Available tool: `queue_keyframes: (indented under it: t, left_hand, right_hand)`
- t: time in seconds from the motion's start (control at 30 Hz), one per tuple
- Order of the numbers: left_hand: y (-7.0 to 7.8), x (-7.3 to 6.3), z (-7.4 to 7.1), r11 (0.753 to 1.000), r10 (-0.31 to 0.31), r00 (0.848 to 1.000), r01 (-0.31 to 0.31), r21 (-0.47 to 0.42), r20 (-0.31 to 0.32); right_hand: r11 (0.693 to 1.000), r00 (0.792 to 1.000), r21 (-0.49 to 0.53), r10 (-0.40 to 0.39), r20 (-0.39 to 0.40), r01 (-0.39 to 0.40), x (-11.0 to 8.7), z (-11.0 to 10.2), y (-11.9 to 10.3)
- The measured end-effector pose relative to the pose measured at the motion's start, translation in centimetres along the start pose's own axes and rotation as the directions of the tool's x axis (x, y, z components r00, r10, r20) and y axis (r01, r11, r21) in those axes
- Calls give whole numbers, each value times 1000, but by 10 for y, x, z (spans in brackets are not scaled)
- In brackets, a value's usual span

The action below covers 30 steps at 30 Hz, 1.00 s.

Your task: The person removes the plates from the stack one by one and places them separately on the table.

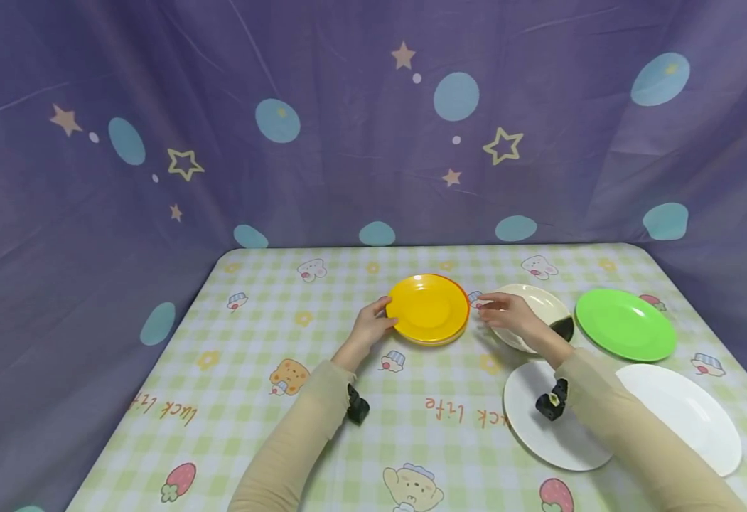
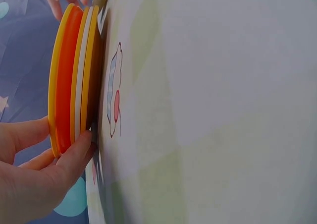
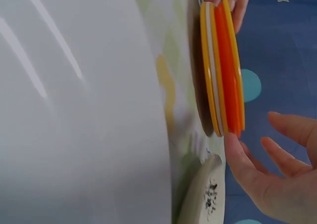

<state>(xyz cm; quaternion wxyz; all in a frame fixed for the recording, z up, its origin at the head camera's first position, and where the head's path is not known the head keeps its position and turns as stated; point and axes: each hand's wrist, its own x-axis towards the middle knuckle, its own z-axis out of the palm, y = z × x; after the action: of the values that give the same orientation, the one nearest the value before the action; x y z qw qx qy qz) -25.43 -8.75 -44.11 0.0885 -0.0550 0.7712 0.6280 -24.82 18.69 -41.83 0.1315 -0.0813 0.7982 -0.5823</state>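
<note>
A stack of plates (image 1: 428, 310) stands on the table, with a yellow plate on top. From the side, the left wrist view shows a red-orange layer (image 2: 68, 80) under it, then yellow and white rims. My left hand (image 1: 371, 325) grips the stack's left edge, its thumb and fingers spread over the rims. To the right of the stack is my right hand (image 1: 510, 313), fingers apart and holding nothing. In the right wrist view one fingertip (image 3: 232, 140) comes right at the stack's rim.
Under the right hand lies a cream plate (image 1: 542, 302) with a dark patch. Farther right is a green plate (image 1: 625, 323). Nearer me, two white plates (image 1: 539, 419) lie partly beneath the right forearm. A checked cloth (image 1: 219, 441) covers the table; a purple curtain (image 1: 360, 178) hangs behind.
</note>
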Motion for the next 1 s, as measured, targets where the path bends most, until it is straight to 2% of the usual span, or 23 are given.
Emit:
queue_keyframes:
  t: [0.3, 0.57, 0.7, 0.83, 1.0]
  left_hand:
    - [2, -2, -1, 1000, -3, 1000, 3, 2, 9]
    - [2, -1, -1, 999, -8, 1000, 8, -39, 12]
    - [1, -1, -3, 998, -13, 1000, 14, -63, 9]
    - [0, 0, -5, 997, -21, 1000, 20, -78, -11]
    - [0, 0, -10, 996, -32, 998, 28, -87, -46]
  right_hand:
    - [993, 999, 107, 43, 30, -46, 12, 13, 4]
    - [993, 998, 99, 63, 31, -66, 20, 19, 9]
    - [997, 999, 70, 37, 32, -39, 23, 21, 12]
    - [996, 998, 73, 47, 33, -49, 25, 23, 12]
    - [993, 995, 70, 95, 9, -95, 27, 24, 12]
